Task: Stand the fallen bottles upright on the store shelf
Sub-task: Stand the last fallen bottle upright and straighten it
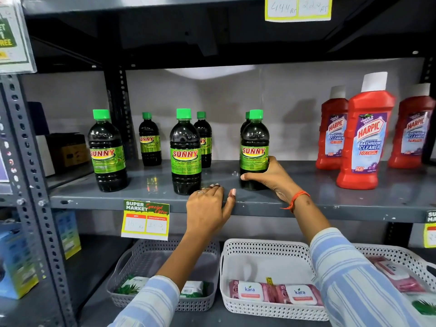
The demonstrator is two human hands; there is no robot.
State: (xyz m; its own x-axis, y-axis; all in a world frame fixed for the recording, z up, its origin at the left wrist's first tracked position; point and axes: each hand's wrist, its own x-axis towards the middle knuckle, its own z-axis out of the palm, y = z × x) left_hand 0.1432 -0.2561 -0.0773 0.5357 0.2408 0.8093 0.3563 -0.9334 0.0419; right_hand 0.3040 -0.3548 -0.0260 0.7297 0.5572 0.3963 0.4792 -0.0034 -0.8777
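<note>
Several dark Sunny cleaner bottles with green caps stand upright on the grey metal shelf (306, 199). My right hand (269, 178) is wrapped around the lower part of the front right Sunny bottle (254, 147), which stands upright near the shelf's front edge. My left hand (207, 208) rests with fingers apart on the shelf's front edge, just right of the middle front bottle (185, 152) and holding nothing. Another front bottle (107, 149) stands at the left. Smaller-looking ones (149, 138) stand further back. No bottle lies on its side in view.
Three red Harpic bathroom cleaner bottles (368, 138) stand at the shelf's right. A price tag (145, 220) hangs from the shelf edge. Below, a grey basket (162, 300) and a white basket (271, 308) hold wipe packs. A perforated steel upright (30, 185) stands at the left.
</note>
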